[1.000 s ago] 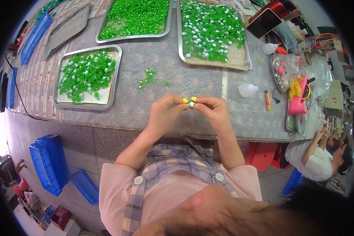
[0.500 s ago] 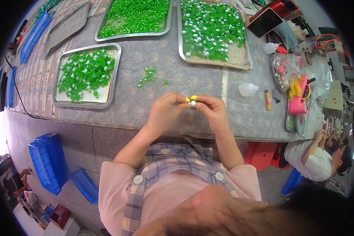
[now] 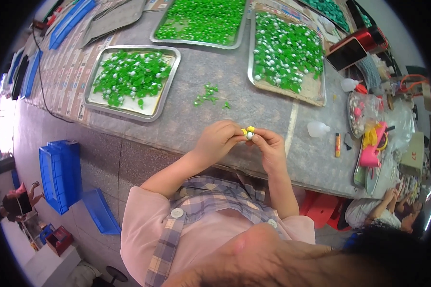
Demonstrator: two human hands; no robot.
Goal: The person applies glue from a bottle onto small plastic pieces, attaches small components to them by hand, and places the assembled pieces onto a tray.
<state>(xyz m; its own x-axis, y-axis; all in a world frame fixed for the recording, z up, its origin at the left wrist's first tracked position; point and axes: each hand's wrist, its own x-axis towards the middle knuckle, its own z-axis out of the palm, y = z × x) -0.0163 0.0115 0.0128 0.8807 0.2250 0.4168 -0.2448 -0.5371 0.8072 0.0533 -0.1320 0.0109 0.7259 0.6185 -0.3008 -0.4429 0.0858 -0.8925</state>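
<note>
My left hand (image 3: 219,139) and my right hand (image 3: 272,148) meet above the near edge of the table, fingertips almost touching. Both are closed in a pinch around a small white ball-shaped piece (image 3: 250,136) with a dark spot. Yellow coverings (image 3: 251,129) show on the index fingertips. Whether a green part is joined to the piece is hidden by the fingers. Just beyond my hands lie several small green plastic pieces (image 3: 207,94), with one stray green piece (image 3: 226,105) closer in.
A metal tray (image 3: 169,82) of green and white pieces sits left; two larger filled trays (image 3: 196,44) (image 3: 251,71) stand behind. To the right are a white squeeze bottle (image 3: 317,129), an orange tube (image 3: 338,145) and a pink tool (image 3: 371,154). Blue crates (image 3: 57,177) stand on the floor.
The whole view has swung, so table and trays appear shifted to the right and tilted. Both hands keep their pinch on the small white piece, with fingers slightly rearranged.
</note>
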